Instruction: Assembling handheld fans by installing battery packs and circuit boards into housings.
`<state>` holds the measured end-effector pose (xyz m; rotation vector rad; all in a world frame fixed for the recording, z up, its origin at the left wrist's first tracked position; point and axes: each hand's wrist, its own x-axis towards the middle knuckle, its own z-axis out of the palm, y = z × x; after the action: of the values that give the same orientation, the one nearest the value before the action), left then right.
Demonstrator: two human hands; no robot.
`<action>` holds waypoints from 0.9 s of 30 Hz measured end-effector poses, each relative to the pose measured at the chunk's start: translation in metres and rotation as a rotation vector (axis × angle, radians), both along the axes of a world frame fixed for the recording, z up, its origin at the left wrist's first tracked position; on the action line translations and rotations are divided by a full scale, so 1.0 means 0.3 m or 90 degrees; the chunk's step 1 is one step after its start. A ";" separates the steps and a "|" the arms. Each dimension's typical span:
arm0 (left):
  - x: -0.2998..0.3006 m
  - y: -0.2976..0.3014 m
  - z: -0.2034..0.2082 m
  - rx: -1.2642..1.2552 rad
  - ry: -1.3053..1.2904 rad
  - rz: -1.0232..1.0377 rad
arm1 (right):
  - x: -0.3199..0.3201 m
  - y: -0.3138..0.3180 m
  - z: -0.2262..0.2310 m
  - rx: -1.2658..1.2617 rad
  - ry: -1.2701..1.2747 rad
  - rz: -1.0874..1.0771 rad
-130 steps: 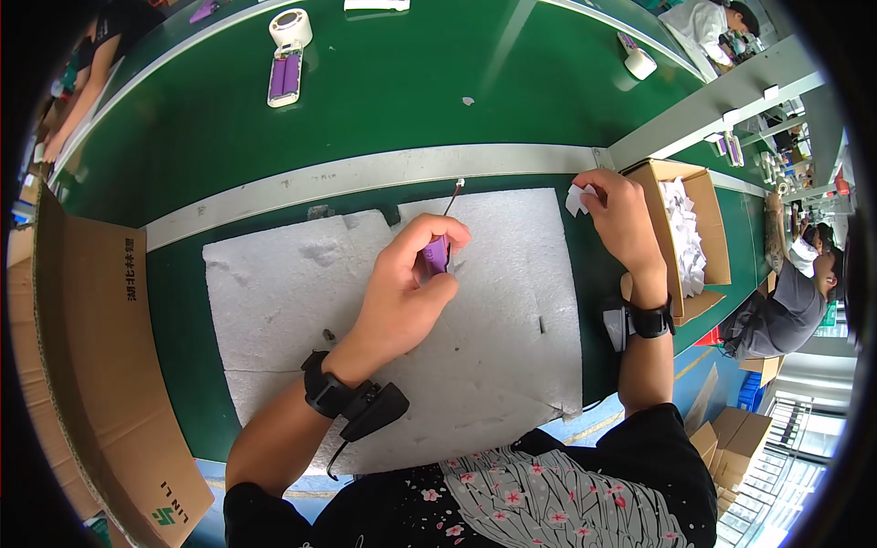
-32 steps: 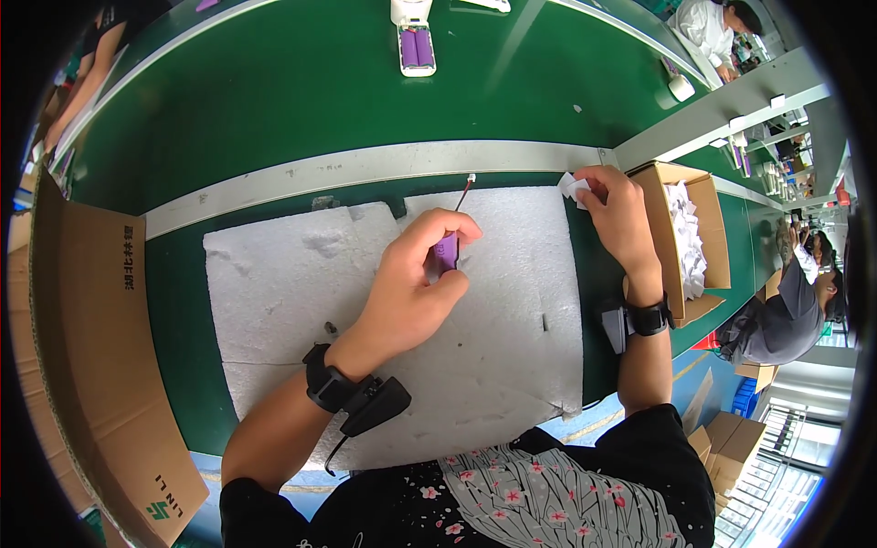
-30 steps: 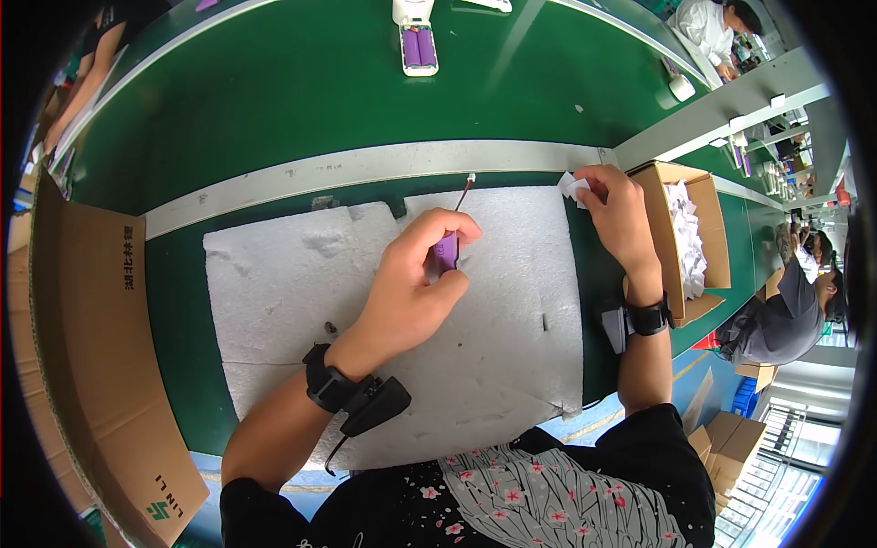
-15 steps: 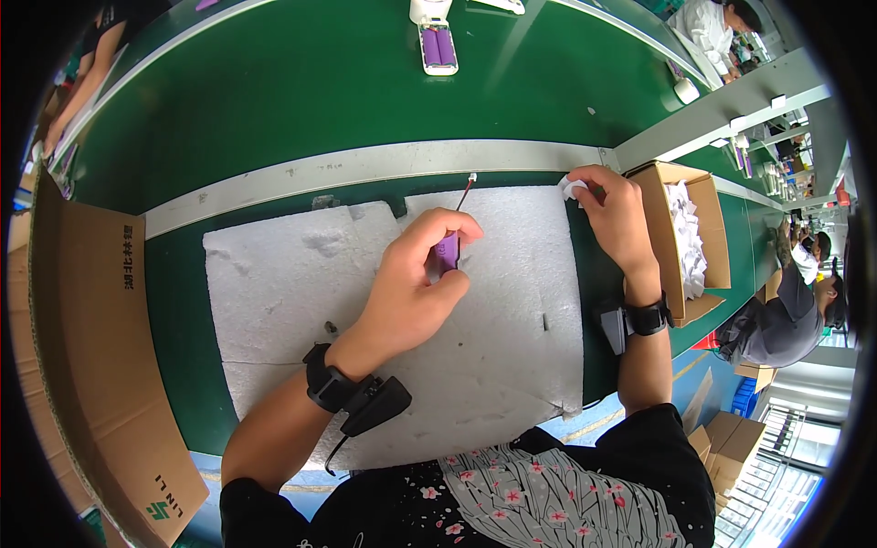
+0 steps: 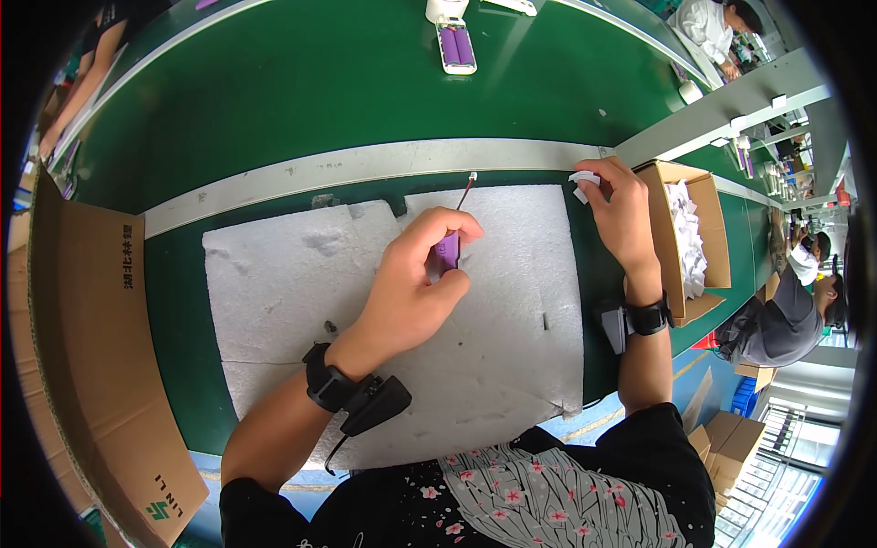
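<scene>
My left hand (image 5: 416, 279) is closed around a purple battery pack (image 5: 447, 253) above the middle of the white foam sheet (image 5: 301, 274). A thin dark and red lead runs from the pack away from me to a small white connector (image 5: 472, 175). Between the thumb and fingers of my right hand (image 5: 621, 210) is a small white paper piece (image 5: 583, 183), held past the foam's far right corner. Right beside that hand stands an open cardboard box (image 5: 714, 233) holding several white paper pieces (image 5: 685, 239).
A large cardboard box (image 5: 100, 347) borders the work place on the left. Behind the foam, a pale rail (image 5: 365, 157) crosses the green bench. On the moving green surface beyond lies a white device with purple cells (image 5: 456, 46). Other people sit at benches to the right.
My right hand has shifted slightly right and away from me, and more of the paper piece shows. The white device beyond the rail has slid right. My left hand stays still.
</scene>
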<state>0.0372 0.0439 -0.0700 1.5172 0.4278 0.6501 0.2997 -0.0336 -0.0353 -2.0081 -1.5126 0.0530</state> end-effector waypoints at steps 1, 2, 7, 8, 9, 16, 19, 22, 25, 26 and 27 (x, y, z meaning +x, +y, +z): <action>-0.001 0.000 0.002 -0.005 0.003 -0.001 | 0.003 -0.001 0.000 -0.007 -0.005 -0.001; -0.001 -0.001 0.004 -0.010 0.006 -0.003 | 0.005 -0.001 -0.001 -0.014 -0.011 -0.003; -0.001 -0.002 0.009 -0.014 0.009 -0.002 | 0.006 0.002 -0.006 0.007 0.014 0.004; 0.000 -0.002 0.009 -0.014 0.009 -0.002 | 0.005 0.002 -0.005 0.008 0.017 0.000; 0.000 -0.002 0.008 -0.011 0.008 -0.001 | 0.005 0.002 -0.003 0.009 0.019 -0.003; 0.001 -0.003 0.001 0.003 -0.004 0.003 | 0.003 0.002 -0.002 0.014 0.031 -0.013; 0.002 -0.002 0.005 0.004 -0.004 0.000 | 0.010 0.002 -0.004 0.018 0.031 -0.010; 0.012 -0.008 0.013 0.001 -0.024 0.028 | 0.013 0.001 -0.006 0.044 0.019 0.002; 0.016 -0.010 0.009 0.005 -0.039 0.044 | 0.012 0.003 -0.008 0.043 0.018 -0.003; 0.017 -0.010 0.005 0.010 -0.044 0.045 | 0.011 0.004 -0.009 0.043 0.017 -0.006; 0.018 -0.010 0.003 0.015 -0.049 0.045 | 0.010 0.004 -0.008 0.042 0.017 -0.005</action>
<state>0.0425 0.0408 -0.0692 1.4988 0.4185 0.7690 0.3029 -0.0323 -0.0376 -1.9539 -1.4709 0.0250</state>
